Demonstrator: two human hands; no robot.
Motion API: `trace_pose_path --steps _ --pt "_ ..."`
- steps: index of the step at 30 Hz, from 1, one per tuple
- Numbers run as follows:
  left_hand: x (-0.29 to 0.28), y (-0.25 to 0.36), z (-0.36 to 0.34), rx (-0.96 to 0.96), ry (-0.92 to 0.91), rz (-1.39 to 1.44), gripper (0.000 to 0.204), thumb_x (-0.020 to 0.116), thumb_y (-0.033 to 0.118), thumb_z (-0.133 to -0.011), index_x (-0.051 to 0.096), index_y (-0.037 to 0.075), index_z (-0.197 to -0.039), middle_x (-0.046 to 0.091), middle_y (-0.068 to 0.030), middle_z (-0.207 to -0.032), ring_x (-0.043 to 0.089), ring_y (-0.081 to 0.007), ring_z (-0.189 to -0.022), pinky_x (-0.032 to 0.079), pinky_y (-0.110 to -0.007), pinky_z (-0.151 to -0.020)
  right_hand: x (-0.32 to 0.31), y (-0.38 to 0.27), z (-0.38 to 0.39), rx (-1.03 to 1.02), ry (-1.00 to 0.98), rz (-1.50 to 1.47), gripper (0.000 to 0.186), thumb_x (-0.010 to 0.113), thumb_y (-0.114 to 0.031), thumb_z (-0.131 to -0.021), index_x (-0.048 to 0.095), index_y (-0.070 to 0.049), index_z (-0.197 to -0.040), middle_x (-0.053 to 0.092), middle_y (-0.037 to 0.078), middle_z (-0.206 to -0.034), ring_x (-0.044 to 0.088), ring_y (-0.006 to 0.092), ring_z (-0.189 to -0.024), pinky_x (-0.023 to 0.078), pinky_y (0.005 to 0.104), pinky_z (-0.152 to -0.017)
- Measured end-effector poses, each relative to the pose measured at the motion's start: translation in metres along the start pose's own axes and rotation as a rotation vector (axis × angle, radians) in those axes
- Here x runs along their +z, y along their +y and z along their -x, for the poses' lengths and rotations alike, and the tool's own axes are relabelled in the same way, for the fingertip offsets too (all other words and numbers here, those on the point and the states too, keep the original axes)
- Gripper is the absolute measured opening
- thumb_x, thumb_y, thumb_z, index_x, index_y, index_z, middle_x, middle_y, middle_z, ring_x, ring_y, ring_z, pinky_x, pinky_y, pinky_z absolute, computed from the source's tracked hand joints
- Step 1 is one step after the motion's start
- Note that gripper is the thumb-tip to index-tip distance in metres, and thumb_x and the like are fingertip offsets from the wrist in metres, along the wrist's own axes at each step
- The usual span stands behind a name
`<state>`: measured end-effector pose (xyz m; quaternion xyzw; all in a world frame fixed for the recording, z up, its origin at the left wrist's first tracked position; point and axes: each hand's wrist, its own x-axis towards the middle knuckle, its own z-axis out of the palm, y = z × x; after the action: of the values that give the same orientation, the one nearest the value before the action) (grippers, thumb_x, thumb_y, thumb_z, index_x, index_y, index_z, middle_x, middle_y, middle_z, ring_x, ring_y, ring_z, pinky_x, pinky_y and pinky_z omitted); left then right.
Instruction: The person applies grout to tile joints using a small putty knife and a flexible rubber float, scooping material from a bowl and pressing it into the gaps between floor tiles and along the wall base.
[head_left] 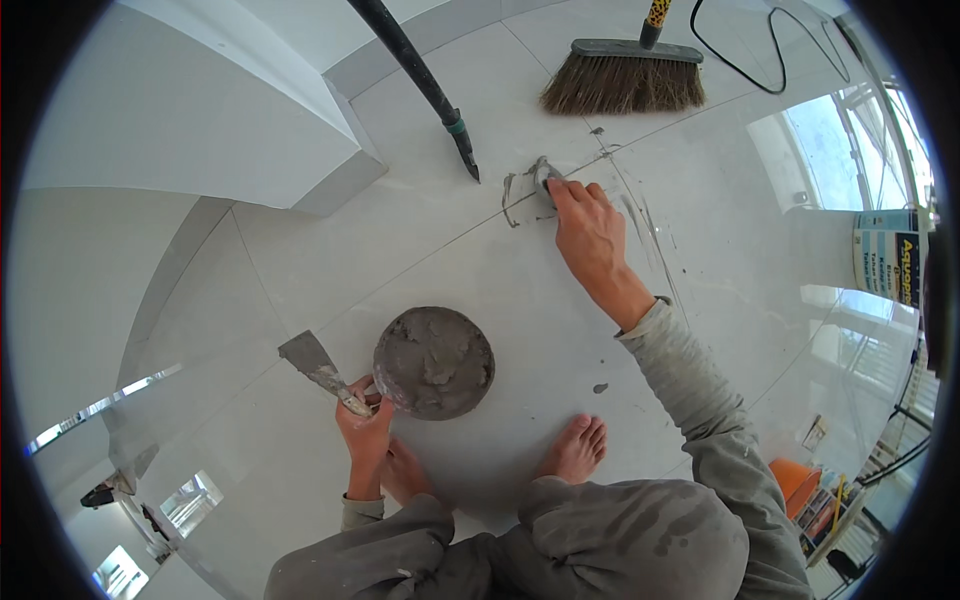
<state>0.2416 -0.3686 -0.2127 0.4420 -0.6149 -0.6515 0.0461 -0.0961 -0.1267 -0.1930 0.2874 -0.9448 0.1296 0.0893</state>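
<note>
My left hand (364,425) is closed round the handle of a putty knife (312,358), its wide blade pointing up and to the left. Right beside that hand, at the bucket's edge, stands a round bucket (434,418) filled with grey grout (437,355); I cannot tell if the fingers also grip its rim. My right hand (592,232) reaches forward and presses a small, grey-smeared spreader (543,176) to the white tiled floor (450,275) at a joint. Grey grout smears (510,203) lie around it, close to where joints cross.
A broom (625,80) and a black pole (425,80) are at the far side. A white step corner (335,180) juts in at far left. A labelled tub (886,258) stands at the right, a black cable (775,60) at far right. My bare feet (577,448) are near the bucket.
</note>
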Motion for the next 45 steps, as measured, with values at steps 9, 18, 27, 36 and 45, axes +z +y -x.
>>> trace_pose_path --steps 9,18,27,36,45 --pt "-0.009 -0.041 -0.023 -0.041 -0.020 0.087 0.032 0.065 -0.008 -0.085 0.038 0.005 -0.096 0.065 -0.0225 -0.119 0.067 -0.0189 -0.095 0.056 -0.030 -0.078 0.023 -0.088 0.050 -0.204 -0.329 -0.268 0.039 0.063 0.003 -0.079 0.067 -0.005 -0.117 0.069 0.007 -0.113 0.063 0.0270 -0.097 0.060 0.0388 -0.069" --pt "-0.025 -0.021 -0.017 -0.017 -0.064 0.153 0.023 0.069 -0.004 -0.084 0.047 0.000 -0.091 0.067 -0.0180 -0.110 0.065 -0.0182 -0.095 0.055 -0.029 -0.078 0.011 -0.031 0.008 -0.501 -0.089 -0.208 0.040 0.064 0.012 -0.072 0.073 -0.004 -0.109 0.069 0.009 -0.117 0.065 0.0309 -0.100 0.057 0.0417 -0.098" --pt "-0.027 -0.023 -0.012 0.063 -0.140 0.072 0.031 0.069 -0.006 -0.085 0.040 0.005 -0.091 0.066 -0.0174 -0.112 0.064 -0.0212 -0.104 0.057 -0.033 -0.080 0.000 -0.037 0.011 -0.353 -0.031 -0.143 0.041 0.064 0.014 -0.074 0.073 -0.004 -0.109 0.071 0.010 -0.115 0.067 0.0314 -0.099 0.057 0.0408 -0.096" --pt "-0.020 -0.038 -0.005 0.032 -0.023 0.054 0.022 0.072 0.002 -0.083 0.062 -0.006 -0.101 0.068 -0.0105 -0.100 0.065 -0.0151 -0.092 0.053 -0.029 -0.080 0.029 -0.078 0.001 -0.423 -0.095 -0.229 0.040 0.066 0.011 -0.075 0.073 -0.005 -0.111 0.071 0.007 -0.118 0.067 0.0310 -0.099 0.058 0.0405 -0.094" --pt "-0.024 -0.040 -0.006 -0.088 -0.009 0.082 0.026 0.067 -0.005 -0.084 0.044 0.002 -0.094 0.066 -0.0175 -0.113 0.066 -0.0223 -0.103 0.054 -0.034 -0.087 0.058 -0.094 -0.014 -0.429 -0.185 -0.283 0.041 0.065 0.007 -0.076 0.072 -0.006 -0.114 0.071 0.005 -0.116 0.067 0.0286 -0.103 0.059 0.0389 -0.091"
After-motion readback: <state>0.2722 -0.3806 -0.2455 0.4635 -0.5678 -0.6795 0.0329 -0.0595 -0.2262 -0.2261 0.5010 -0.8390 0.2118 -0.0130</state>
